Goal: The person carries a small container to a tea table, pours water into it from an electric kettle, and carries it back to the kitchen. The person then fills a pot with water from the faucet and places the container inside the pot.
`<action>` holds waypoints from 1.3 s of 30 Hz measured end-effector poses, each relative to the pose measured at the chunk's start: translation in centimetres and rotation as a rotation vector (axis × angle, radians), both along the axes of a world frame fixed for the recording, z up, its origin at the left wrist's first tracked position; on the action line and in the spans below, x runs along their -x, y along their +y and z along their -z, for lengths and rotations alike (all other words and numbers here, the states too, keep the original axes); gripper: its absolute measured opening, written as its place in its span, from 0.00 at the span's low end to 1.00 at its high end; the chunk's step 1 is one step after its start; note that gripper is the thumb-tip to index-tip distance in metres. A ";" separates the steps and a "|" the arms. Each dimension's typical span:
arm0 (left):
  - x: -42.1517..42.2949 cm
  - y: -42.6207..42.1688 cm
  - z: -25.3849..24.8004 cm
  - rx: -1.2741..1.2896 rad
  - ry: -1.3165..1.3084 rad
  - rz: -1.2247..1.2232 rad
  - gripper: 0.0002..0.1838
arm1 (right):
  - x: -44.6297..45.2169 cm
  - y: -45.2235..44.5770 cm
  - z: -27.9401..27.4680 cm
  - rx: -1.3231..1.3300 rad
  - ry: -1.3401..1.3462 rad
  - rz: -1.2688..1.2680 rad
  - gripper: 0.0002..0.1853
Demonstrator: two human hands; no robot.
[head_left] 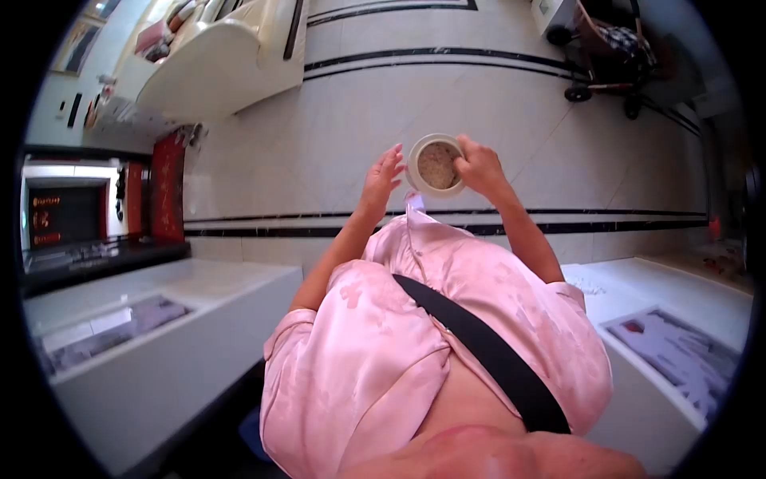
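Fingers of the left hand (pixel 381 185) are spread and lightly bent, turned toward the cup (pixel 414 164), with nothing visible in their grasp; the tips come right up to its left rim, and I cannot tell whether they touch it. The cup stands between the two hands, held in front of the body over the floor (pixel 359 120), its mouth facing up; no surface appears to carry it. Grain (pixel 436 169) lies inside, below the rim. The right hand (pixel 481 168) grips the cup's right edge, fingers closed there; a handle, if any, is hidden.

As I judge it, the filling and lifting are done: grain is in the cup and the cup is in hand. It is not set down, so the handling looks unfinished.

For room, the left cabinet (pixel 191 359) shows its top right corner just beside the left forearm (pixel 335 251). The sofa (pixel 207 80) has its lower right edge well apart from the left hand. Broad floor spreads from there to the stroller (pixel 597 33), ample for both hands, I judge. The right cabinet (pixel 618 291) begins just beside the right sleeve (pixel 578 297), the tighter edge for that elbow.
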State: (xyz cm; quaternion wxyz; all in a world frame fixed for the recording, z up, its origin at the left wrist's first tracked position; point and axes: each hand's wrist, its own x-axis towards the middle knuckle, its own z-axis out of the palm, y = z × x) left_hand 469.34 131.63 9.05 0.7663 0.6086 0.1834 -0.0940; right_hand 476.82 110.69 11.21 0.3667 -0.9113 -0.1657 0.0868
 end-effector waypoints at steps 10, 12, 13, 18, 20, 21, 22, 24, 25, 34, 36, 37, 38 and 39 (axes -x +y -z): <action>-30.5 3.4 -2.5 -0.786 -0.613 0.107 0.09 | -26.6 4.0 1.4 -0.058 0.045 0.167 0.11; -37.1 4.3 -1.8 -0.837 -0.624 0.070 0.08 | -33.7 5.2 1.6 0.008 0.042 0.118 0.11; -39.9 5.0 -1.9 -0.889 -0.622 0.042 0.07 | -36.8 6.0 1.5 0.008 0.043 0.095 0.11; -53.6 9.2 -1.6 -0.970 -0.495 -0.124 0.05 | -54.1 12.1 1.2 0.054 0.047 -0.062 0.10; -57.9 10.7 -0.9 -0.959 -0.409 -0.184 0.05 | -59.4 14.0 1.6 0.112 0.006 -0.139 0.09; -60.7 11.6 -0.9 -0.954 -0.408 -0.227 0.05 | -62.7 15.0 1.7 0.125 -0.013 -0.173 0.09; -62.6 13.6 -1.0 -0.982 -0.391 -0.221 0.05 | -65.0 16.9 1.8 0.132 -0.002 -0.207 0.09; -67.9 16.2 -0.6 -1.010 -0.389 -0.205 0.05 | -70.6 19.3 3.2 0.125 -0.006 -0.244 0.09; -69.4 17.1 -1.2 -1.005 -0.383 -0.220 0.05 | -72.2 20.1 3.0 0.119 -0.023 -0.252 0.09; -94.4 27.7 -9.6 -1.005 -0.729 -0.162 0.04 | -93.8 31.3 3.4 0.170 0.028 -0.181 0.09; -99.4 29.9 -9.9 -1.021 -0.790 -0.112 0.05 | -98.8 33.8 2.8 0.161 0.029 -0.132 0.09; -101.5 30.5 -9.9 -1.035 -0.851 -0.078 0.05 | -100.8 34.6 2.2 0.134 0.023 -0.127 0.09; -104.1 31.5 -8.4 -1.051 -0.886 -0.026 0.07 | -103.1 35.6 2.2 0.144 0.010 -0.120 0.09; -106.8 32.8 -6.9 -1.148 -0.839 0.119 0.11 | -105.8 36.8 2.1 0.153 -0.010 -0.115 0.09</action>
